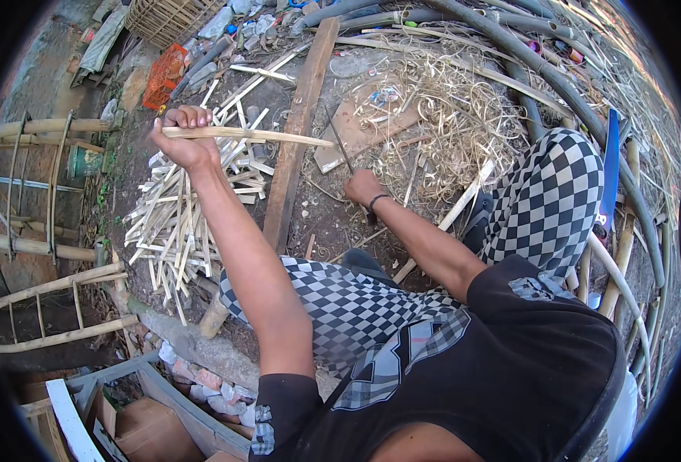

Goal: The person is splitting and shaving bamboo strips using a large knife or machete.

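Observation:
My left hand (187, 140) is closed around one end of a long, pale bamboo strip (271, 136). The strip stretches to the right across a brown wooden plank (303, 108), and its far end meets the blade of a knife (339, 141). That knife is in my right hand (363, 189), fingers wrapped round its handle, with the thin dark blade slanting up and to the left. A heap of cut bamboo strips (172, 219) lies below and beside my left hand. Curly bamboo shavings (463, 127) spread over the ground beyond my right hand, partly on a flat tan board (349, 138).
A blue-bladed saw (609, 173) stands beside my right knee. Grey poles (537, 58) curve along the right side. An orange crate (165, 75) and a woven basket (172, 19) sit at the far left. Bamboo ladder-like frames (55, 308) are at the left.

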`<state>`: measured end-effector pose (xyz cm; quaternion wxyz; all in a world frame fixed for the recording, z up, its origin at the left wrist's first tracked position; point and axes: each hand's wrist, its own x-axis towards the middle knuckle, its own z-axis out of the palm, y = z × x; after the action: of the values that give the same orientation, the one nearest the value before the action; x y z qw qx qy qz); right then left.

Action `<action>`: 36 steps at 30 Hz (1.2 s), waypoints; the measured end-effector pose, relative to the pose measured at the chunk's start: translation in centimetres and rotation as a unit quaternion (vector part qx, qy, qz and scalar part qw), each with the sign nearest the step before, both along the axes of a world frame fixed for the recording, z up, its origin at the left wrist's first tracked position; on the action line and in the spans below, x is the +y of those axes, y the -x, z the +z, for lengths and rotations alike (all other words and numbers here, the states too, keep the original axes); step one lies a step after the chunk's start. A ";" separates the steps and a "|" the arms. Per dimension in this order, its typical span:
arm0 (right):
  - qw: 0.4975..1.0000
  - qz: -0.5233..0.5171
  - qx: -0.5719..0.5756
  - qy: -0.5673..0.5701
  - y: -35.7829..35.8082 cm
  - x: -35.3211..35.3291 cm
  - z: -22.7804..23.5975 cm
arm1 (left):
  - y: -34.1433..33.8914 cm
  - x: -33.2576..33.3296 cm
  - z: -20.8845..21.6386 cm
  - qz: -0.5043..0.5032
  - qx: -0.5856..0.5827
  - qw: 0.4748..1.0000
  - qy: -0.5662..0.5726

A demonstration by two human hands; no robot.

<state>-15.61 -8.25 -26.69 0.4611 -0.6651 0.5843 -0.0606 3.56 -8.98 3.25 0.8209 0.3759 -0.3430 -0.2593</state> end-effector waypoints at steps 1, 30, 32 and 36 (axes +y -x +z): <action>1.000 -0.004 -0.001 0.003 -0.3 -0.4 1.4 | 0.6 0.1 0.1 -0.042 0.023 0.999 -0.017; 0.995 -0.015 -0.091 0.042 -1.3 -0.6 4.2 | 1.3 -0.5 0.1 -0.078 -0.010 0.997 -0.011; 0.981 0.006 -0.172 0.088 -2.0 -0.3 8.3 | 0.0 -0.2 -0.5 -0.065 -0.079 0.994 -0.035; 0.947 0.062 -0.266 0.169 -2.5 1.2 17.0 | -0.6 -0.8 -1.1 0.044 -0.065 0.997 -0.026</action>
<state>-13.09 -7.05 -9.65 0.4831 -0.7278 0.3797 -0.3046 4.17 -9.80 2.14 0.7972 0.4282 -0.3719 -0.2068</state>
